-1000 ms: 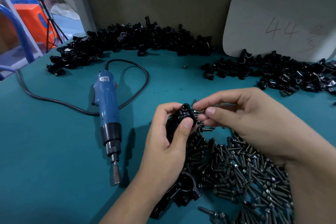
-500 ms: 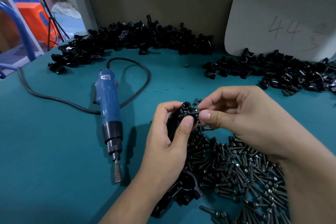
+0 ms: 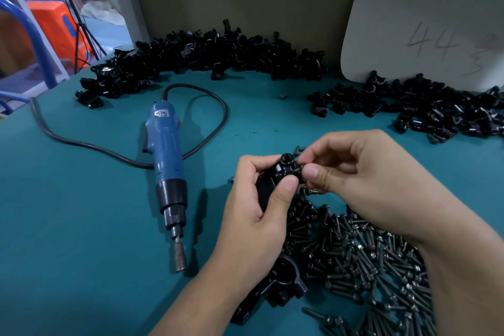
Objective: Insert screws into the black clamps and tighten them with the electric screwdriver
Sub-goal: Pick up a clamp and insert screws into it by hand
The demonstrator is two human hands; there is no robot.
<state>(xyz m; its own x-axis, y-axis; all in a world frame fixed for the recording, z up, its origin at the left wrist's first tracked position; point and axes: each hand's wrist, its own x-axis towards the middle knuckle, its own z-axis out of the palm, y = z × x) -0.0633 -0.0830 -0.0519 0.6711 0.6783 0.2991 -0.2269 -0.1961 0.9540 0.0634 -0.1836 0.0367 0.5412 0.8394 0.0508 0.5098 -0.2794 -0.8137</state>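
My left hand (image 3: 259, 207) grips a black clamp (image 3: 275, 177) above the teal table, thumb pressed on its front. My right hand (image 3: 362, 180) pinches a small dark screw (image 3: 297, 169) against the clamp's right side; most of the screw is hidden by my fingertips. The blue electric screwdriver (image 3: 166, 169) lies on the table to the left of my hands, bit pointing toward me, touched by neither hand. A heap of loose dark screws (image 3: 362, 262) spreads under my right forearm. Another black clamp (image 3: 283, 284) lies beneath my left wrist.
Piles of black clamps run along the back wall (image 3: 207, 57) and at the right (image 3: 425, 106). The screwdriver's black cord (image 3: 109, 148) loops across the left of the table (image 3: 81, 226). A pale board marked 44 (image 3: 425, 33) leans on the wall.
My right fingers have closed in against the clamp, bringing the screw to its right side. The left hand holds the clamp in nearly the same place.
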